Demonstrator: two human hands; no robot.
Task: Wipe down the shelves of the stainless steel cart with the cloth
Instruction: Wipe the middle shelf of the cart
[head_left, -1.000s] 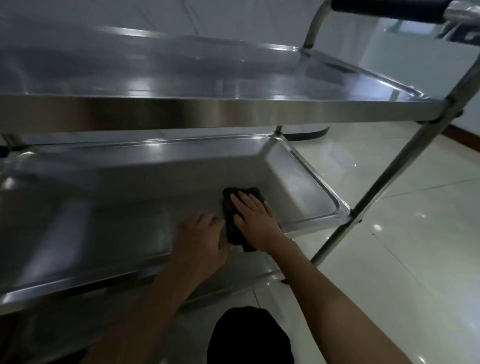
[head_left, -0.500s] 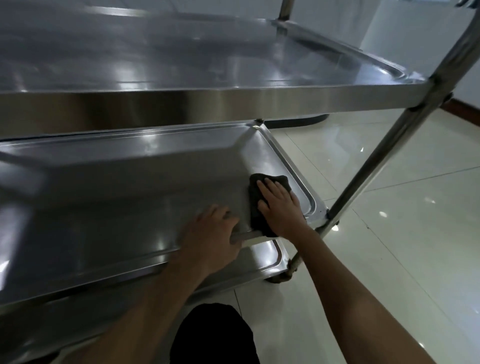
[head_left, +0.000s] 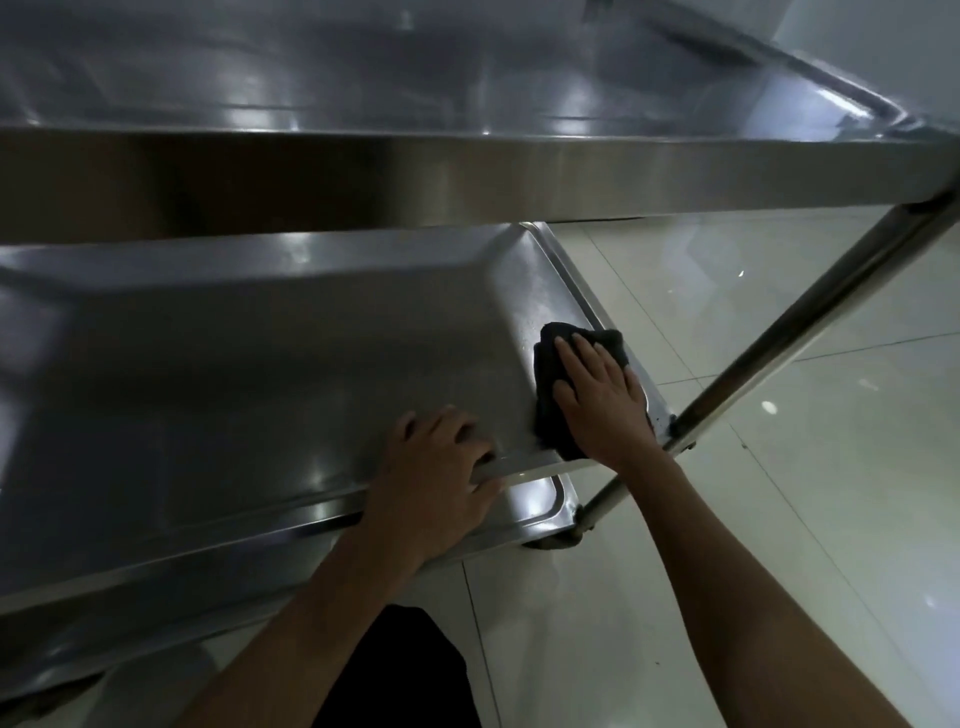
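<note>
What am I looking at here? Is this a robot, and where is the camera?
No robot: a person works with bare hands, and the camera sits on their head, looking down. In front stands a steel cart with a top shelf, a middle shelf and a lower one partly visible. The right hand lies flat on a dark cloth, pressing it against the middle shelf's right end. The left hand grips that shelf's near edge. Nothing else shows on the shelves. Below is a pale tiled floor.
</note>
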